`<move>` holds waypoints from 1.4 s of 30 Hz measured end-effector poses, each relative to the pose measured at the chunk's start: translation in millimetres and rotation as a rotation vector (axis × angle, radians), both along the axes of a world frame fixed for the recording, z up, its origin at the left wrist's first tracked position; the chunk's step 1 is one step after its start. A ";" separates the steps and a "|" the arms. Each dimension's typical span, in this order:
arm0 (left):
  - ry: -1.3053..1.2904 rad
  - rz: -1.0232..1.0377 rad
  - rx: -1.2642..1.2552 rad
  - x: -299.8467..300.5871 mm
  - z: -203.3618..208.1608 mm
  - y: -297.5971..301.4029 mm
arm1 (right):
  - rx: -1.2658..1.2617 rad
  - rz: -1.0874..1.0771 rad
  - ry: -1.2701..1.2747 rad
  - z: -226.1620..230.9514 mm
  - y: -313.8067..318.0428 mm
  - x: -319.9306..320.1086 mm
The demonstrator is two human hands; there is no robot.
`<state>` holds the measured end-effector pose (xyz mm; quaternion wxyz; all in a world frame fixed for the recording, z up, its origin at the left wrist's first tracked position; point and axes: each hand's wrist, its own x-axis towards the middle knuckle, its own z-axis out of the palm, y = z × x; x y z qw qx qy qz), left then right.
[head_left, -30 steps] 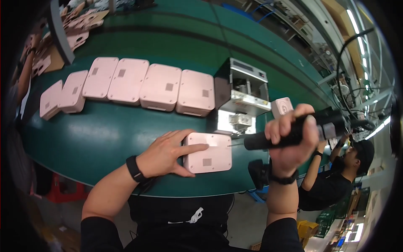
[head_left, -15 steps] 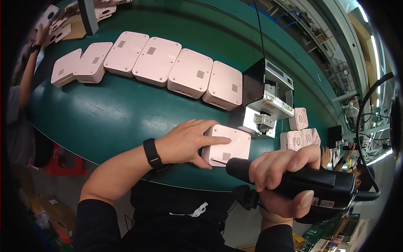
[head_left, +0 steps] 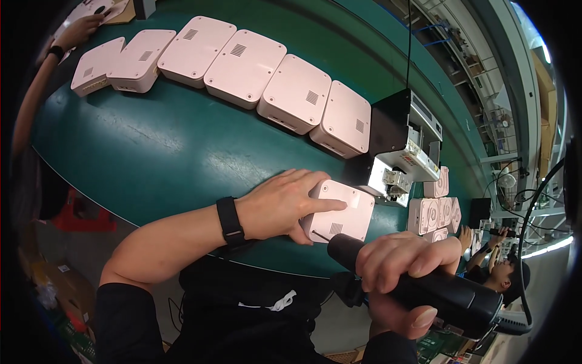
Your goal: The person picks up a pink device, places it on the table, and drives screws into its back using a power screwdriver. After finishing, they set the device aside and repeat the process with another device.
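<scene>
A small pinkish-white plastic box [head_left: 359, 213] with rounded corners, a slotted vent and corner screw holes lies on the green table in front of me. My left hand [head_left: 276, 205] grips its left side, thumb at the near corner and index finger stretched across the top. In my right hand [head_left: 397, 262] is a black corded electric screwdriver [head_left: 451, 298], fingers wrapped round its body. Its thin bit slants to the box's near left corner, where a screw hole sits. Whether a screw is under the tip is too small to tell.
A row of several similar boxes [head_left: 245, 64] runs along the far side of the green table [head_left: 176, 164]. Right of it stands a black and silver machine [head_left: 403, 145], with more white boxes [head_left: 424, 215] beyond. Other people work at both ends; a cable hangs at right.
The view has shifted, so the row and the machine appear displaced. The screwdriver body now slants more steeply down to the right. Its bit stays at the same box corner, and my left hand keeps its hold.
</scene>
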<state>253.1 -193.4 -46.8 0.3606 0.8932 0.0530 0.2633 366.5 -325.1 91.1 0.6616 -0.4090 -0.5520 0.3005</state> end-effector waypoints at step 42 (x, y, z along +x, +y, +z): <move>0.789 -0.239 -1.730 199.1 42.4 -166.7 | 0.290 -0.333 0.031 -54.9 -228.6 54.5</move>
